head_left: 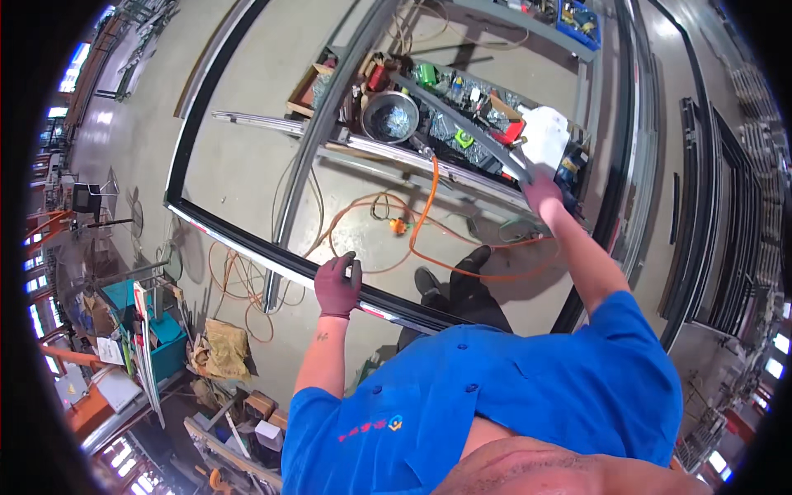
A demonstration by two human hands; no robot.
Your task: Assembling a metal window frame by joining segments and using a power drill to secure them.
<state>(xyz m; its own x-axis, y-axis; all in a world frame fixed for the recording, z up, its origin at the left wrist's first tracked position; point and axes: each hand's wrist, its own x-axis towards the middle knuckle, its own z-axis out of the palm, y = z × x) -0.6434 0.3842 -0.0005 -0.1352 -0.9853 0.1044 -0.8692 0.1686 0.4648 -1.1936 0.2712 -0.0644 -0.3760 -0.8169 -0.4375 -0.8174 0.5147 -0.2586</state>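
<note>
My left hand (337,285), in a dark red glove, has its fingers curled over the near rail of a large black window frame (239,243). The frame lies across grey metal supports. Out to the right, my gloved right hand (542,191) is closed on the near end of a long grey metal strip (466,124). The strip slants away to the far left, above a tray of hardware (487,91). Left of the strip sits a round metal bowl (390,117) with small shiny pieces in it. A white container (544,136) stands close to my right hand.
An orange air hose (425,214) hangs from the rack and loops over the floor (371,177) near my feet. Grey support beams (309,148) run beneath the frame. A blue bin (579,23) is at the far right. More dark frames (730,198) lie farther right.
</note>
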